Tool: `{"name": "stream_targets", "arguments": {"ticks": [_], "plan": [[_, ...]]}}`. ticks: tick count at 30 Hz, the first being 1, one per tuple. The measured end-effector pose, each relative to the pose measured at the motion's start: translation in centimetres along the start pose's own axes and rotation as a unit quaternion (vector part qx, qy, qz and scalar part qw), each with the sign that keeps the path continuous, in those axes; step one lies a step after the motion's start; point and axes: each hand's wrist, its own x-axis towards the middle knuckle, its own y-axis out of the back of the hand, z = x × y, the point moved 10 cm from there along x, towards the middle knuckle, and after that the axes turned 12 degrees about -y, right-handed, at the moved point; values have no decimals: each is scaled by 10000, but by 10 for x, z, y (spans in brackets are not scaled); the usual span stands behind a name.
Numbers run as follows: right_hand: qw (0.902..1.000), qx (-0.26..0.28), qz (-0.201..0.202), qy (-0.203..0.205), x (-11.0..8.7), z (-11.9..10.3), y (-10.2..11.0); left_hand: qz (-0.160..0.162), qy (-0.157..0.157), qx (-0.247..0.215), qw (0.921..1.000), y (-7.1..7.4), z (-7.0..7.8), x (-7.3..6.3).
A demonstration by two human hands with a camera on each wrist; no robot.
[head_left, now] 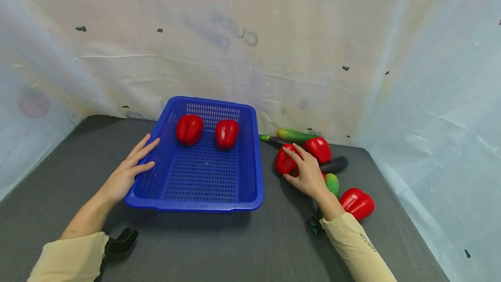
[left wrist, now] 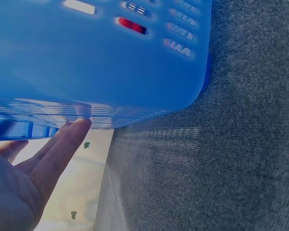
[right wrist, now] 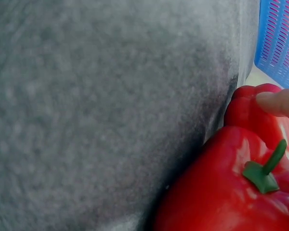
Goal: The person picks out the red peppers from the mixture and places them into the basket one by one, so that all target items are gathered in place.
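Note:
A blue plastic basket (head_left: 195, 206) stands on the dark table with two red bell peppers, a left one (head_left: 189, 129) and a right one (head_left: 226, 134), near its far wall. My left hand (head_left: 127, 173) rests at the basket's left side, fingers spread and fairly straight; in the left wrist view a fingertip meets the blue wall. To the right of the basket, my right hand (head_left: 307, 173) grips another red bell pepper (head_left: 285, 160), thumb on the near side and fingers over the far side. In the right wrist view a green-stemmed red bell pepper (right wrist: 216, 187) lies close under the hand.
Around the right hand lie a green cucumber-like vegetable (head_left: 293, 135), a dark eggplant (head_left: 335, 164), a red bell pepper (head_left: 318, 149) behind, a green oval item (head_left: 332, 183) and a red bell pepper (head_left: 357, 203) by the forearm. Plastic sheeting (head_left: 250, 68) walls the table's back and sides.

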Motion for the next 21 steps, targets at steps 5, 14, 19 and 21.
{"name": "stream_targets", "arguments": {"ticks": [5,14,19,21], "plan": [[9999,17,59,106,1,-1,2,4,-1,8,10000,0,-1,0],[9994,132,140,304,2,-7,6,-37,31,-35,10000,-1,-1,0],[9987,322,157,355,4,-13,10,-4,-9,-93,10000,-1,0,0],[9984,382,184,365,4,-16,13,3,1,-83,10000,-1,1,0]]}}
